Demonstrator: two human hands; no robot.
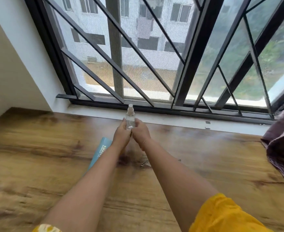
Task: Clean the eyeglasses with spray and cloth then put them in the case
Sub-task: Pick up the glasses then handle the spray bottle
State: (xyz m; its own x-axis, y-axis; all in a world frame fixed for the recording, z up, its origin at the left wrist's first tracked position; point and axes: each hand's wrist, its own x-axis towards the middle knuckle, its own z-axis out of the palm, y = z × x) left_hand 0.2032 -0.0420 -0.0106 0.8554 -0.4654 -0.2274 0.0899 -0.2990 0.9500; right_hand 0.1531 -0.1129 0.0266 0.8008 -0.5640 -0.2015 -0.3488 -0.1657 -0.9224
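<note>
Noted spray bottle (130, 120) upright, gripped low on its clear body by left hand (122, 136) and right hand (140, 133) together, fingers curled round it from either side. Nearer the person than the spray bottle: blue case (100, 151) flat on counter (37, 148), partly under left forearm; thin metal parts, judged the eyeglasses (144, 162), blurred, between the forearms. Well right of the spray bottle: purple fabric (283, 148). Recommend freeing one hand to lift the eyeglasses, turning nozzle toward lenses, misting lightly
</note>
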